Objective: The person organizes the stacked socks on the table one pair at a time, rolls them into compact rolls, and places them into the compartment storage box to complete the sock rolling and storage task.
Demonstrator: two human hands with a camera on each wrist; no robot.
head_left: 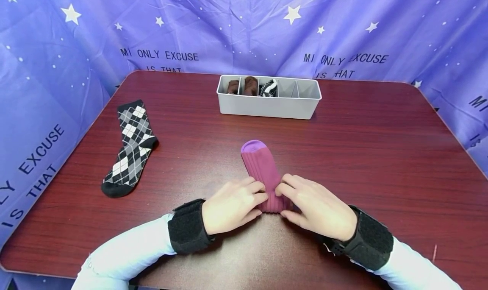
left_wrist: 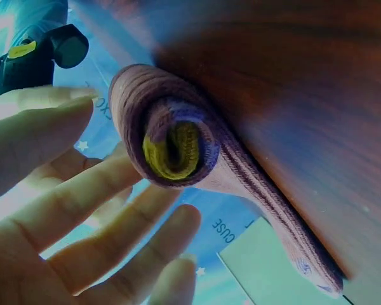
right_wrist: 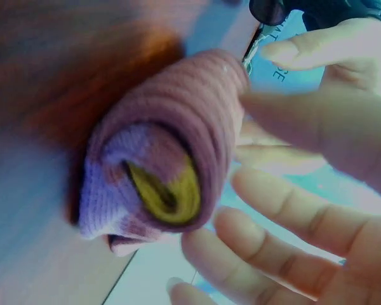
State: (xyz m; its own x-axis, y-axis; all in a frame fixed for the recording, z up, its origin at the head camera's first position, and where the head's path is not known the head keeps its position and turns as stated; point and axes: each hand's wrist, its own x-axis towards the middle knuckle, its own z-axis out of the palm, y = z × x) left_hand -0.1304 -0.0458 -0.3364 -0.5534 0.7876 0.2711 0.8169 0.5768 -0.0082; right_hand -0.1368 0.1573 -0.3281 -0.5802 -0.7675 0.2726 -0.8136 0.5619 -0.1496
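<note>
A plum-coloured ribbed sock (head_left: 264, 165) lies on the table in front of me, its purple toe pointing away. Its near end is wound into a thick roll, and yellow and purple layers show in the coil (left_wrist: 189, 155) in the left wrist view. My left hand (head_left: 233, 204) holds the roll's left end, thumb at the near side and fingers over the top. At the right end my right hand (head_left: 319, 206) grips it the same way, and a similar yellow-centred spiral (right_wrist: 184, 197) shows there.
A grey divided box (head_left: 268, 107) stands at the back, with brown rolled socks (head_left: 250, 86) and a black-and-white one (head_left: 268, 88) in its left and middle compartments. A black, grey and white argyle sock (head_left: 131, 148) lies flat at the left. Starry blue cloth (head_left: 244, 35) hangs behind the table.
</note>
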